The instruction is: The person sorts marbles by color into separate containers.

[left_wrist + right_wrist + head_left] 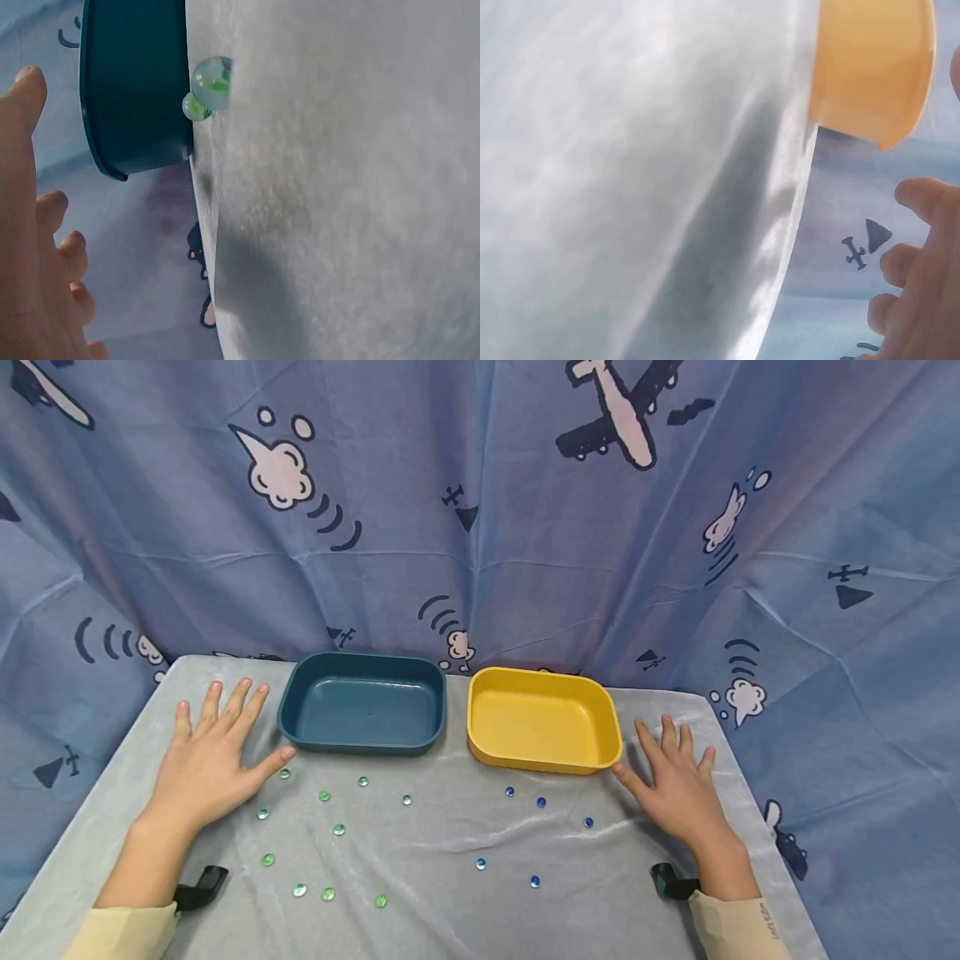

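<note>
In the head view my left hand [210, 764] is spread with straight fingers beside the dark teal tray [360, 747], its thumb near the tray's front left corner. My right hand [678, 781] is spread too, to the right of the yellow tray [543, 764], its thumb close to that tray's front right corner. Neither hand holds anything. Several green glass marbles [339, 830] lie scattered in front of the teal tray. Several blue marbles [542, 802] lie in front of the yellow one. Both trays show bare insides. The left wrist view shows two marbles [211, 82] near the teal tray.
A pale grey cloth [442, 910] with soft creases covers the table. Behind and at both sides hangs a blue curtain [405, 518] with printed planes and clouds. Black wrist straps [201, 888] stick out at both cuffs.
</note>
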The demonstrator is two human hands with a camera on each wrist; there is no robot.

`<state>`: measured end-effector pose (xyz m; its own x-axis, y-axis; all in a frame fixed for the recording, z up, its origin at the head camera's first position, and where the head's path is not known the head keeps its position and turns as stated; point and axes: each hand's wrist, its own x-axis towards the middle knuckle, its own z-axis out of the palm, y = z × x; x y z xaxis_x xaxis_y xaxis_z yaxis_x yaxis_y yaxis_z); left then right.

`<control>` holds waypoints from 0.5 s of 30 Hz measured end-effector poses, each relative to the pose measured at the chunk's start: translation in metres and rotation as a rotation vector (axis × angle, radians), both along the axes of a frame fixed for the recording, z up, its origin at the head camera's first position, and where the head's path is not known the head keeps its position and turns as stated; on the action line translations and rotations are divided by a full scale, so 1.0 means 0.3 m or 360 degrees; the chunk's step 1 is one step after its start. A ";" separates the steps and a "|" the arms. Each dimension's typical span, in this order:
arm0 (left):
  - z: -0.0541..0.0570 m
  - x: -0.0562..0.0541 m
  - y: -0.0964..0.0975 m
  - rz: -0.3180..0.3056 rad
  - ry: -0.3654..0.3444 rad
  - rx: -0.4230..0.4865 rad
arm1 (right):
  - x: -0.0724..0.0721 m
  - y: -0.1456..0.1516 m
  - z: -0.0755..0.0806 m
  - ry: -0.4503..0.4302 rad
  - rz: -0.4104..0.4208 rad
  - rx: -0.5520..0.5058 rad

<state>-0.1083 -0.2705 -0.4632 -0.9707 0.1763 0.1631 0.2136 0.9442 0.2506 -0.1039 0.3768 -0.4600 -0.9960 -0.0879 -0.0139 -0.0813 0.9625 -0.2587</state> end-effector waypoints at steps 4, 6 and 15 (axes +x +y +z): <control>0.002 0.001 0.008 -0.0008 0.0006 0.0018 | 0.001 -0.015 0.022 0.0028 0.0013 -0.0008; 0.002 0.000 0.013 -0.0011 0.0012 0.0036 | -0.001 -0.029 0.039 0.0053 0.0024 -0.0016; 0.002 0.003 0.034 -0.0043 -0.0044 0.0244 | -0.001 -0.171 0.142 0.0307 0.0154 -0.0145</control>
